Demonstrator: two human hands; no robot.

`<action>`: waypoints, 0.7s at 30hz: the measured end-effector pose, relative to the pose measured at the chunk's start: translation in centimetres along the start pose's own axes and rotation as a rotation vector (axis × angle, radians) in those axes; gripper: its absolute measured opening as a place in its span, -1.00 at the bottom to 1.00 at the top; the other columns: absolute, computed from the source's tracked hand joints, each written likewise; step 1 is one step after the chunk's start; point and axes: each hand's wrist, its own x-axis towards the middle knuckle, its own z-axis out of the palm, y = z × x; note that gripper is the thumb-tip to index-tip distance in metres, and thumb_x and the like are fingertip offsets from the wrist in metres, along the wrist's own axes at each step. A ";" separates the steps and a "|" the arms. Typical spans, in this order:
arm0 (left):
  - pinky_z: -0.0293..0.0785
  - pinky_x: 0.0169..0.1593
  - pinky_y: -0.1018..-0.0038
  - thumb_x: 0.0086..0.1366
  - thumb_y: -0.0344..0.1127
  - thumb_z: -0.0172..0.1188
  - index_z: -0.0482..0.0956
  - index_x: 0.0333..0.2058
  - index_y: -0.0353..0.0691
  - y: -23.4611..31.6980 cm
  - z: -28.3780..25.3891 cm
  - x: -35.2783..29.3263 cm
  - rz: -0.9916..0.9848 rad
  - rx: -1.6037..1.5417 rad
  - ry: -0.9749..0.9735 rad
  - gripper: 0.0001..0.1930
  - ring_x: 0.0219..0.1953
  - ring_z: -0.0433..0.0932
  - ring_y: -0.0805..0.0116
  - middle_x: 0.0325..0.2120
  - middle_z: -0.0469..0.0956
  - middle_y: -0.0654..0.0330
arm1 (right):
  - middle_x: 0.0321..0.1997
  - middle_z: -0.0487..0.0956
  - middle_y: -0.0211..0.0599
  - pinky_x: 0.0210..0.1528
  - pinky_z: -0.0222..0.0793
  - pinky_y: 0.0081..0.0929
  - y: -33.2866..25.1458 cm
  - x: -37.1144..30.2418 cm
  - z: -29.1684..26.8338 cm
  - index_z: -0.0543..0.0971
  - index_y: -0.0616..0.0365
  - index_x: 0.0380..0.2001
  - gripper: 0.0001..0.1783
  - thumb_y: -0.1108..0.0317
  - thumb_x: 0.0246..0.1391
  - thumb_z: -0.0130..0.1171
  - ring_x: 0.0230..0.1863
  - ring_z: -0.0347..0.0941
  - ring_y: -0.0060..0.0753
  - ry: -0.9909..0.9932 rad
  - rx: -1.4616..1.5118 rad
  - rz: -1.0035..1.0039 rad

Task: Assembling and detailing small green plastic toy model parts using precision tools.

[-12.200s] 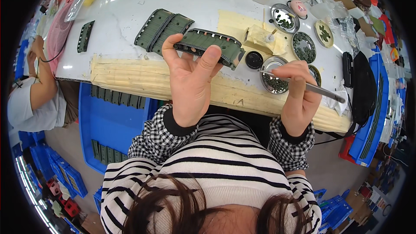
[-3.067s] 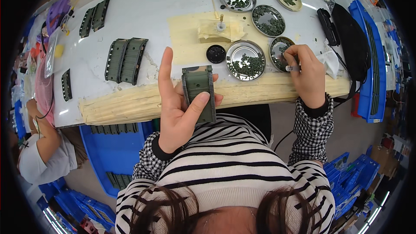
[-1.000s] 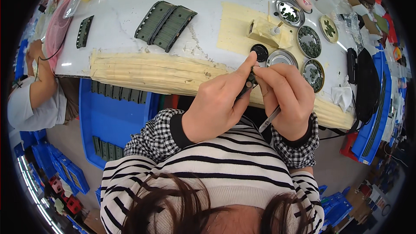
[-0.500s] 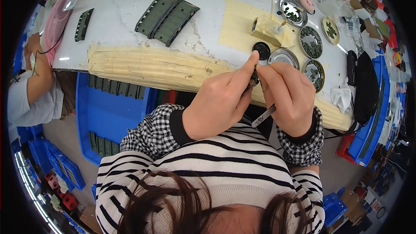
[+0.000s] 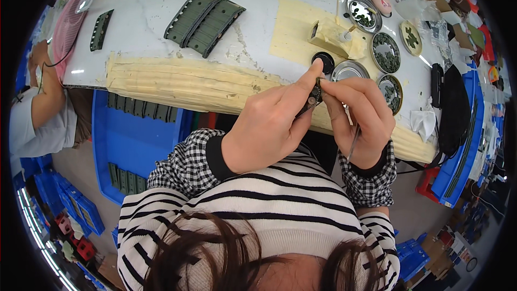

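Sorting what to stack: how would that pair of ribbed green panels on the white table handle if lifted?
The green panels lie flat with straight edges, so probably stiff. Moulded ribs suggest light plastic with decent purchase. Flat, so unlikely to roll.

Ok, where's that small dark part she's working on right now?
The small dark part is pinched between the left hand and right hand, held up in front of the table's padded edge, just below the empty metal dish.
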 end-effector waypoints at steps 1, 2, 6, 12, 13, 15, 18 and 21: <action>0.40 -0.49 0.46 0.05 -0.64 0.19 0.28 0.22 -0.36 0.0 0.0 0.0 -0.001 0.006 -0.001 -0.32 -0.63 0.45 0.23 -0.49 0.54 -0.01 | -0.41 0.53 -0.24 -0.50 0.40 -0.53 -0.2 0.0 0.0 0.62 0.25 -0.28 -0.71 0.67 -0.18 0.32 -0.49 0.49 -0.33 0.006 0.021 0.032; 0.40 -0.49 0.46 0.05 -0.64 0.19 0.29 0.22 -0.37 0.0 0.0 0.0 -0.003 0.012 -0.002 -0.32 -0.63 0.44 0.23 -0.48 0.54 -0.01 | -0.42 0.53 -0.25 -0.50 0.40 -0.53 -0.3 0.0 0.0 0.62 0.25 -0.29 -0.71 0.66 -0.18 0.32 -0.49 0.49 -0.34 -0.001 0.023 0.055; 0.40 -0.50 0.46 0.05 -0.64 0.19 0.29 0.21 -0.37 -0.1 0.1 -0.2 0.002 0.007 0.005 -0.32 -0.63 0.43 0.24 -0.47 0.55 -0.01 | -0.41 0.53 -0.25 -0.49 0.40 -0.53 -0.8 0.1 -0.2 0.62 0.25 -0.30 -0.73 0.66 -0.17 0.32 -0.48 0.49 -0.35 -0.022 0.031 0.119; 0.39 -0.50 0.46 0.06 -0.63 0.19 0.29 0.22 -0.36 0.0 0.0 -0.2 -0.010 -0.010 -0.014 -0.33 -0.64 0.42 0.26 -0.52 0.52 0.02 | -0.40 0.53 -0.23 -0.49 0.40 -0.52 -0.8 -0.1 0.1 0.61 0.27 -0.31 -0.76 0.65 -0.14 0.31 -0.49 0.48 -0.34 -0.004 -0.014 0.109; 0.39 -0.51 0.46 0.07 -0.63 0.19 0.29 0.22 -0.35 0.0 0.0 -0.2 -0.008 -0.015 -0.008 -0.33 -0.64 0.42 0.26 -0.53 0.51 0.03 | -0.40 0.53 -0.22 -0.50 0.40 -0.52 -0.8 -0.1 0.2 0.61 0.27 -0.31 -0.76 0.65 -0.14 0.31 -0.50 0.48 -0.34 0.009 -0.021 0.100; 0.39 -0.51 0.47 0.07 -0.63 0.20 0.29 0.22 -0.35 0.1 0.1 -0.1 -0.008 -0.021 0.000 -0.33 -0.64 0.42 0.26 -0.54 0.51 0.03 | -0.40 0.53 -0.21 -0.50 0.40 -0.52 -1.1 -0.3 0.3 0.60 0.28 -0.31 -0.77 0.64 -0.13 0.31 -0.51 0.48 -0.34 0.028 -0.045 0.104; 0.38 -0.51 0.47 0.06 -0.63 0.20 0.29 0.22 -0.35 0.1 0.0 -0.2 -0.009 -0.020 0.005 -0.33 -0.65 0.42 0.26 -0.54 0.51 0.03 | -0.40 0.52 -0.21 -0.51 0.39 -0.52 -1.2 -0.3 0.4 0.60 0.28 -0.31 -0.77 0.63 -0.12 0.31 -0.51 0.48 -0.33 0.036 -0.039 0.104; 0.39 -0.50 0.46 0.05 -0.64 0.20 0.29 0.22 -0.34 -0.2 0.2 -0.3 0.011 -0.008 0.016 -0.32 -0.64 0.42 0.24 -0.53 0.51 0.03 | -0.40 0.52 -0.21 -0.51 0.39 -0.51 -1.0 -0.5 0.7 0.60 0.28 -0.31 -0.77 0.63 -0.13 0.31 -0.51 0.48 -0.32 0.045 -0.025 0.097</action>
